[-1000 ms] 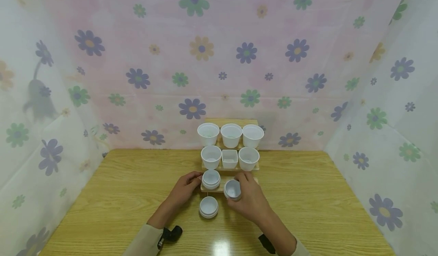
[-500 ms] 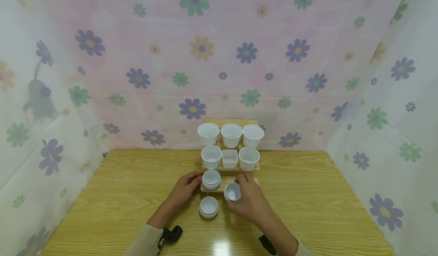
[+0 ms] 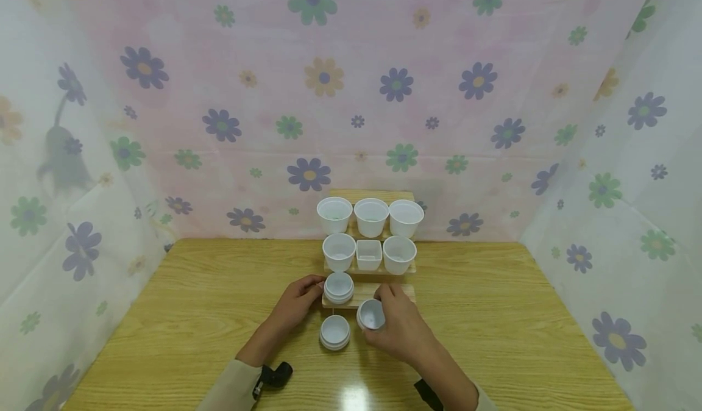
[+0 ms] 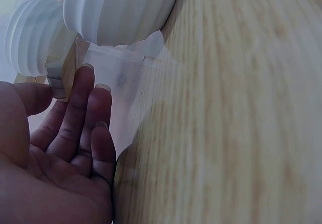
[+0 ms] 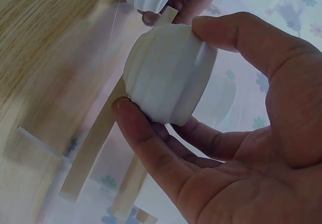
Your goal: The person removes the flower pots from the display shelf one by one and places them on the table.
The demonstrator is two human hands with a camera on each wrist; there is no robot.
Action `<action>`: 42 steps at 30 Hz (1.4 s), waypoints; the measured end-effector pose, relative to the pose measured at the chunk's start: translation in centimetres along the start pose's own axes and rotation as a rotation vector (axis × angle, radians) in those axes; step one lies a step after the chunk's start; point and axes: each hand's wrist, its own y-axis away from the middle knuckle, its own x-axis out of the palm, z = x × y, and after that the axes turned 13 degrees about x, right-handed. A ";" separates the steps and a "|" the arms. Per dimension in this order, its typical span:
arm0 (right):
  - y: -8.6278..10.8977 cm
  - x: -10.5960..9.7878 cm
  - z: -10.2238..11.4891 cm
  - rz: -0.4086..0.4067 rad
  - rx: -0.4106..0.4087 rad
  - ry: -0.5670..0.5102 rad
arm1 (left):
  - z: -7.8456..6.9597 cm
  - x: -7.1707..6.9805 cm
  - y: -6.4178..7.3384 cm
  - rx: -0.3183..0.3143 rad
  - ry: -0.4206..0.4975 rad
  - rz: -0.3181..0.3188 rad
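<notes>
My right hand [image 3: 403,325] holds a small white ribbed jar [image 5: 168,73] between thumb and fingers, just in front of the lowest step of a wooden tiered stand [image 3: 378,297]. The jar is tilted a little, its mouth facing up in the head view. My left hand [image 3: 298,301] pinches the left end of that step, thumb against the wood [image 4: 59,75]. Beside those fingers, a second white jar [image 3: 338,289] sits on the left of the step. Another white jar [image 3: 334,333] stands on the table in front of the stand.
White round cups line the upper two steps, among them a back cup [image 3: 371,218] and a middle-row cup [image 3: 399,255]. A square white cup [image 3: 368,255] sits between the middle ones. A flowered curtain [image 3: 263,106] rises behind the wooden table [image 3: 219,313].
My right hand has drawn the jar slightly toward me, away from the lowest step, and the jar has tilted. My left hand stays at the step's end.
</notes>
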 end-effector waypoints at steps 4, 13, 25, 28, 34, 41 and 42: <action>0.1 0.1 0.0 0.028 -0.002 -0.014 | 0.0 0.0 0.0 0.003 0.002 0.001; 0.1 0.6 -0.1 0.056 -0.016 0.003 | 0.0 0.1 0.0 0.002 -0.002 0.004; 0.2 0.8 0.0 0.073 0.009 0.019 | 0.0 0.1 0.1 -0.004 0.012 -0.001; 0.3 1.0 0.0 0.059 0.004 0.030 | 0.0 0.1 0.1 -0.003 0.011 0.000; 0.4 1.4 0.1 0.033 0.002 0.043 | 0.0 0.0 0.1 0.003 0.008 0.003; 0.4 1.9 0.2 0.033 0.039 0.056 | 0.0 0.0 0.0 0.004 -0.016 0.001; 0.4 2.0 0.2 0.035 0.047 0.058 | 0.0 0.1 0.0 0.003 -0.018 0.000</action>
